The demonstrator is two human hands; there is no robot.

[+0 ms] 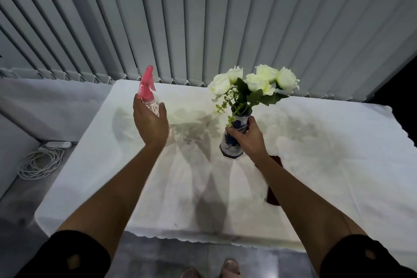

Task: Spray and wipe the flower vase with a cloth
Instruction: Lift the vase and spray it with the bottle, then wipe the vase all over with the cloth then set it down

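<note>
Two grips set: left hand (150, 124) round spray bottle (146, 89), right hand (249, 139) round vase (229, 145); spraying seems due, so we'd aim the nozzle (148, 72) rightward.

We note vertical blinds (203, 18) of pale grey slats spanning the whole back of the room; their lower ends are linked by a bead chain (171, 81); one narrow dark gap shows between two slats left of centre. In front of them stands a table (316, 165) under a white tablecloth (101, 187) with a scalloped front edge; soft grey shadows lie across it. We see a grey floor (20, 214) to the left and below; on it rests a coiled white cable (40, 162) beside a white adapter (56, 144). At far right we record a dark, unlit area (401, 88); lighting overall is dim and cool.
</note>
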